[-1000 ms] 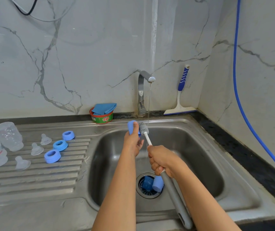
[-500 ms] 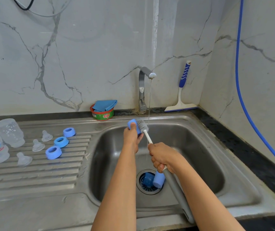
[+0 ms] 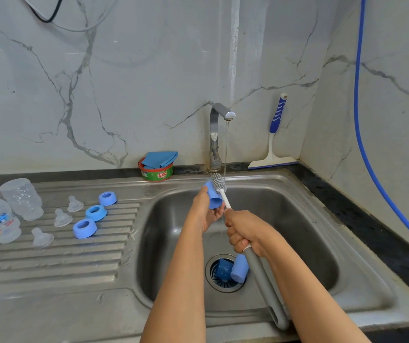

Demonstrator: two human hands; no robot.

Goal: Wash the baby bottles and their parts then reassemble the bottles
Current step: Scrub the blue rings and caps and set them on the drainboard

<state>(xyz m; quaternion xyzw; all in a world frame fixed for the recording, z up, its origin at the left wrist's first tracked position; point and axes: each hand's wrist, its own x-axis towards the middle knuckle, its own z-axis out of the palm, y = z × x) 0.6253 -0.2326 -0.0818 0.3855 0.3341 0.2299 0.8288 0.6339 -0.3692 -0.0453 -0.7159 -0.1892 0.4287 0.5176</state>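
I see the blue cap pinched in my left hand over the sink basin, fingers wrapped round it, its open end tilted toward me. My right hand is fisted tight on the bottle brush; its grey bristle head lies just beside the cap, under a thin stream of water from the tap. Two more blue caps sit at the drain.

On the ribbed drainboard I count three blue rings, three clear teats and two clear bottles fully in view, with a third clear shape cut off at the left edge.

Behind, a soap tub holds a blue cloth, a squeegee leans on the marble wall, and a blue hose hangs at the right.
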